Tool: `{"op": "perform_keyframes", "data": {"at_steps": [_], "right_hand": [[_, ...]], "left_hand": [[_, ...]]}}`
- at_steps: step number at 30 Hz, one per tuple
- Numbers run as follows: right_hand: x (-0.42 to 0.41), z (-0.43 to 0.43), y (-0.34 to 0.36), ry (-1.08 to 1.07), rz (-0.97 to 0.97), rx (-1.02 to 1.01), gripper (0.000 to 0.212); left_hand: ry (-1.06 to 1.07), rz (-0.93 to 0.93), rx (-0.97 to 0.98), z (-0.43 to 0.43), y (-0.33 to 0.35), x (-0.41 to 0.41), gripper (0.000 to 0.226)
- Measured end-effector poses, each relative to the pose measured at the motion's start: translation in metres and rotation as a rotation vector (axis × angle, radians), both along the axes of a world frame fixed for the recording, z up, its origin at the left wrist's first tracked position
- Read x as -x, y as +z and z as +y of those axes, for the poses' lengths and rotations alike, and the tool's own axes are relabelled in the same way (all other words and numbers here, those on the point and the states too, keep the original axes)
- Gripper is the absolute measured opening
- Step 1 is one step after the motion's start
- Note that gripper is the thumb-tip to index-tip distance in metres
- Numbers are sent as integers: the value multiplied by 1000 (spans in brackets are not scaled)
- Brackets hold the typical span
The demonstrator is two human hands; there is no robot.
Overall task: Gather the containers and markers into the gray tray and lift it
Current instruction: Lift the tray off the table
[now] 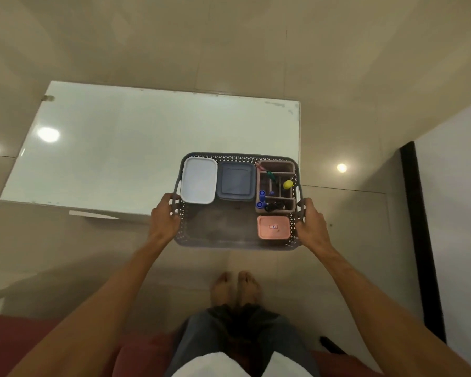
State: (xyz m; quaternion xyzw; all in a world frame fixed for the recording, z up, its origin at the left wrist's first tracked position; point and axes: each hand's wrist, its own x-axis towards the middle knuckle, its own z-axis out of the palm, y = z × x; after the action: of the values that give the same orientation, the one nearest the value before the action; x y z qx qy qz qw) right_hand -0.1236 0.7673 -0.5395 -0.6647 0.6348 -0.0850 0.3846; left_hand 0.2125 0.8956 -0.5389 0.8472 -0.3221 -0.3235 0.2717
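Note:
The gray perforated tray (218,229) hangs in the air in front of me, above the near right corner of the table. My left hand (165,216) grips its left handle and my right hand (309,220) grips its right handle. Inside the tray lie a white lidded container (198,180), a gray-blue lidded container (235,181) and a small pink lidded container (273,227). A pink divided organizer (279,170) holds several markers, among them a yellow-capped one (287,184) and a blue one (262,195).
A low white glossy table (120,153) stands on the beige tiled floor beyond and left of the tray. My bare feet (235,287) are below the tray. A dark red seat (17,341) runs along the bottom. A white wall with a black strip (419,240) stands at right.

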Motion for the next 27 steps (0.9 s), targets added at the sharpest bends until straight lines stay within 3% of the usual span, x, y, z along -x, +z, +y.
{"op": "perform_keyframes", "data": {"at_steps": [8,18,27], "right_hand": [[55,58,-13,12,-26,-8,33],[123,102,-50,59,-49,-99,30],[164,143,-111,77,-11,-137,31]], "left_hand": [[-37,-2,-30,53,-18,48,25],[55,-33,-46,118,-53,119,24],[49,71,-121,153,-106,145,35]]}}
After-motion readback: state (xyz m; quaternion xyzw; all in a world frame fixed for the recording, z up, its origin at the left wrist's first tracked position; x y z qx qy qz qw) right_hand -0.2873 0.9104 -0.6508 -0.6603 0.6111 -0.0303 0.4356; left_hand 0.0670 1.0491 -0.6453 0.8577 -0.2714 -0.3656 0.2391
